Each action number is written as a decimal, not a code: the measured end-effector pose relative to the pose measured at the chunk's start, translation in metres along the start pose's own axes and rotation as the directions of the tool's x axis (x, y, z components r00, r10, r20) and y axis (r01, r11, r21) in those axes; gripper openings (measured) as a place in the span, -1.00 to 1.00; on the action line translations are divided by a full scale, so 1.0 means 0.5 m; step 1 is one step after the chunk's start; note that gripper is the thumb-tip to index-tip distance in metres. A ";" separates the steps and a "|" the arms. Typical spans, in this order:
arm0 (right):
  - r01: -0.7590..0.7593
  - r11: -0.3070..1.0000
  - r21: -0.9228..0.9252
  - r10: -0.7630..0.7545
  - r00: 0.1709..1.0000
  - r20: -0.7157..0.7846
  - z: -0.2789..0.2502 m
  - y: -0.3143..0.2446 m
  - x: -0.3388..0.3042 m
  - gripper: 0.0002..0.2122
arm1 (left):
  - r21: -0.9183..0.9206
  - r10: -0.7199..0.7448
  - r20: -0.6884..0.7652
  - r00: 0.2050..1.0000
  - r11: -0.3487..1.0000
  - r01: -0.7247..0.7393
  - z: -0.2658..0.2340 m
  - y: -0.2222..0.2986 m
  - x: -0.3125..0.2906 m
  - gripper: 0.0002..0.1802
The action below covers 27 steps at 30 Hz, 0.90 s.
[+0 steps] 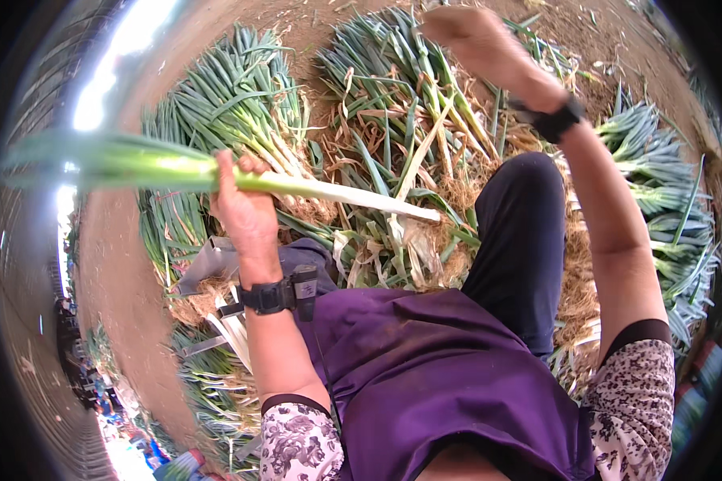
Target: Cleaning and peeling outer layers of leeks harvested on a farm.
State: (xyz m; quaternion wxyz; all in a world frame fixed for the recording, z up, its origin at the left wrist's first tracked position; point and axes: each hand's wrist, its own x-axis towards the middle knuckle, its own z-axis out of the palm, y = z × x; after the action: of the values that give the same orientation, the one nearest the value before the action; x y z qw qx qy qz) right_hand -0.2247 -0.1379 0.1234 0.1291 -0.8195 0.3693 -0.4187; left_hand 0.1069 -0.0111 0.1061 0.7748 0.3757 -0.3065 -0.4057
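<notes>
My left hand [245, 200] is closed around a leek [353, 197] held nearly level. Its green leaves reach out to the left and blur at the tips, while the white shaft points right and tilts slightly down to the root end. My right hand [481, 48] is raised at the far side, above the edge of a heap of leeks [381, 60]. Motion smears its fingers, so I cannot tell whether they hold anything. Loose peeled leaves and dry roots [413, 248] lie below the held leek, between my legs.
A bundle of leeks [245, 104] lies at the far left, and more leeks [670, 208] are stacked along the right. Others [217, 381] are beside my left forearm. My bent knee [525, 192] rises at centre right. Bare earth [116, 272] shows at left.
</notes>
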 end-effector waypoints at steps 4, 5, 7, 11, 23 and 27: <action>-0.107 0.983 -0.152 0.099 0.994 -0.055 -0.058 -0.128 -0.058 -0.80 | -0.043 -0.011 -0.141 0.990 0.999 0.005 -0.037 0.068 -0.040 -0.66; 0.023 0.985 -0.174 -0.019 1.000 0.021 -0.020 -0.147 -0.094 -0.79 | -0.046 -0.004 -0.145 0.989 0.999 -0.003 -0.053 0.073 -0.049 -0.66; -0.002 0.998 -0.069 0.015 0.981 0.191 0.099 -0.188 -0.175 -0.73 | -0.138 0.012 -0.093 0.996 0.990 -0.025 -0.084 0.083 -0.067 -0.65; 0.025 0.997 0.078 -0.043 0.970 0.240 0.255 -0.264 -0.265 -0.63 | -0.181 -0.004 -0.162 0.987 0.983 -0.026 -0.118 0.113 -0.114 -0.65; 0.208 0.950 0.234 -0.272 0.918 0.290 0.408 -0.428 -0.252 -0.74 | -0.203 0.046 -0.369 0.928 0.971 -0.129 -0.205 0.179 -0.230 -0.65; 0.350 0.922 0.163 -0.372 0.919 0.129 0.442 -0.450 -0.258 -0.76 | -0.190 0.092 -0.448 0.889 0.962 -0.195 -0.224 0.189 -0.236 -0.65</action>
State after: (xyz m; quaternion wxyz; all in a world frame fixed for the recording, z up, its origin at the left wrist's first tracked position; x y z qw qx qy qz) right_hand 0.0114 0.0886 0.0281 0.1340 -0.8933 0.1708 -0.3935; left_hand 0.1747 0.1644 0.1052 0.8898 0.3406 -0.1041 -0.2854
